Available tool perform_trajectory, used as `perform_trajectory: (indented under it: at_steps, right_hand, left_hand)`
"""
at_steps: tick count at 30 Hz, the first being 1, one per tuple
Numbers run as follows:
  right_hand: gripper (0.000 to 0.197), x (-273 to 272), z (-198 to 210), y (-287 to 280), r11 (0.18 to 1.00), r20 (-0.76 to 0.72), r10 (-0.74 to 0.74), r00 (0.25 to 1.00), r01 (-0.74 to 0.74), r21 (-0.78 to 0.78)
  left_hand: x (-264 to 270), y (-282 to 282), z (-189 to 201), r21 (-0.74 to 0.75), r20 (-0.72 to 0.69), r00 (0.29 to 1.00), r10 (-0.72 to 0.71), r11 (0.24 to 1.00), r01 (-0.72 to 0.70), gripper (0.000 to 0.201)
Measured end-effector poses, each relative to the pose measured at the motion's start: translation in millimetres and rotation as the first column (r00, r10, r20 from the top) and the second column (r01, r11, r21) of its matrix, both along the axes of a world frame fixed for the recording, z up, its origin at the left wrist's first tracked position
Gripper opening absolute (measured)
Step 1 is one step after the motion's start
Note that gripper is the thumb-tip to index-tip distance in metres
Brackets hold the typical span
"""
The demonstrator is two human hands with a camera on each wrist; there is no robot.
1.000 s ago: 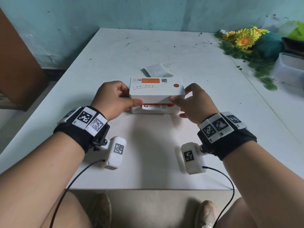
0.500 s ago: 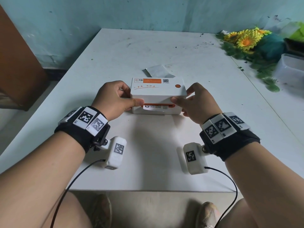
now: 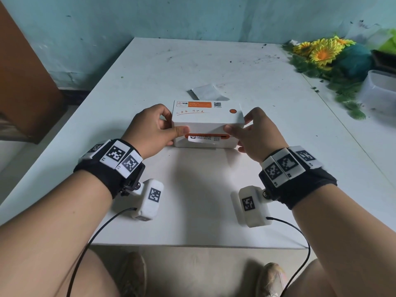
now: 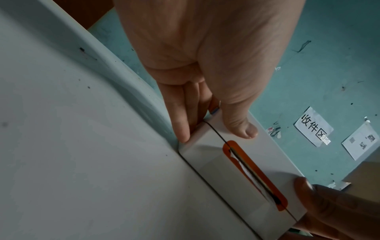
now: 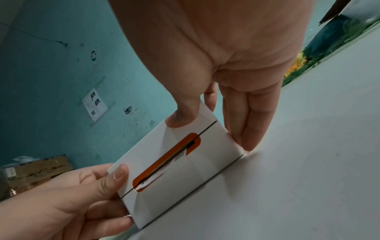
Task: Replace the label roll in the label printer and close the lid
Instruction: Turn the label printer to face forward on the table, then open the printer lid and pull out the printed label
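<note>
The white label printer (image 3: 206, 123) stands on the white table (image 3: 192, 189) with its lid down; only a thin seam shows. A printed label (image 3: 203, 138) pokes out of the orange slot (image 3: 225, 136) in its front. My left hand (image 3: 169, 125) grips the printer's left end, thumb on the lid's front edge and fingers down the side. My right hand (image 3: 240, 125) grips the right end the same way. The left wrist view shows the left hand (image 4: 211, 128) on the printer (image 4: 216, 162). The right wrist view shows the right hand (image 5: 213, 128) on the printer (image 5: 185, 170).
A flat whitish packet (image 3: 205, 92) lies just behind the printer. Artificial sunflowers and greenery (image 3: 321, 52) and a clear plastic tub (image 3: 379, 88) crowd the far right. A brown panel (image 3: 25, 82) stands at the left, and a teal wall lies behind.
Both hands keep the same hold on the printer's ends. The printer and the hands have hardly moved.
</note>
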State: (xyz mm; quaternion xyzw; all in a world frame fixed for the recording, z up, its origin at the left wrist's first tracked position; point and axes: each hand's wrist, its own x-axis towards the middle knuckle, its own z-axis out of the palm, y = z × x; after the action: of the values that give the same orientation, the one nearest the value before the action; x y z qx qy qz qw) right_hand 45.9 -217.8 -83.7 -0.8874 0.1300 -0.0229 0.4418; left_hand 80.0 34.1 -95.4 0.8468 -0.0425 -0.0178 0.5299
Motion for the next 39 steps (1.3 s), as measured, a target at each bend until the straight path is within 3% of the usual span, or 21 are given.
perform_trajectory:
  at_steps: [5, 13, 17, 23, 26, 34, 37, 39]
  right_hand:
    - [0.054, -3.3, 9.8, 2.7, 1.000, -0.007, 0.019, 1.000, -0.019, -0.022]
    - [0.057, -6.7, 18.2, 10.5, 0.996, -0.063, -0.009, 0.998, 0.004, -0.085]
    - [0.060, -7.7, 19.0, 11.4, 0.999, -0.102, -0.042, 0.994, 0.039, -0.032]
    - [0.073, -5.2, 21.5, 14.0, 0.987, -0.047, -0.126, 0.991, 0.130, 0.095]
    - [0.077, -7.7, 20.3, 17.3, 0.969, -0.053, -0.155, 0.987, 0.162, 0.188]
    - [0.064, -38.1, 28.7, 25.6, 0.939, -0.110, -0.192, 0.975, 0.216, 0.269]
    - [0.039, -54.2, 35.9, 21.6, 0.892, -0.141, -0.158, 0.977, 0.202, 0.404]
    - [0.018, -61.8, 39.7, 19.2, 0.862, -0.135, -0.117, 0.984, 0.168, 0.478]
  left_hand:
    - [1.4, -1.6, 5.6, -0.085, -0.025, 0.999, 0.041, 0.995, -0.043, 0.041]
    - [0.8, -1.3, 7.2, -0.060, -0.023, 0.998, 0.058, 0.996, -0.060, 0.040]
    - [-8.3, -2.5, 9.8, -0.094, -0.070, 0.992, 0.107, 0.989, -0.113, 0.062]
    - [-23.2, -4.0, 15.7, -0.149, -0.129, 0.984, 0.124, 0.978, -0.143, 0.099]
    - [-31.9, -3.8, 16.9, -0.150, -0.113, 0.984, 0.134, 0.977, -0.151, 0.075]
    - [-58.9, 1.3, 16.5, -0.042, -0.064, 0.991, 0.115, 0.992, -0.118, 0.074]
    - [-64.3, 5.4, 10.5, -0.028, -0.034, 0.993, 0.110, 0.993, -0.111, 0.064]
    - [-62.2, 3.8, 4.7, -0.033, 0.002, 0.991, 0.131, 0.991, -0.131, 0.044]
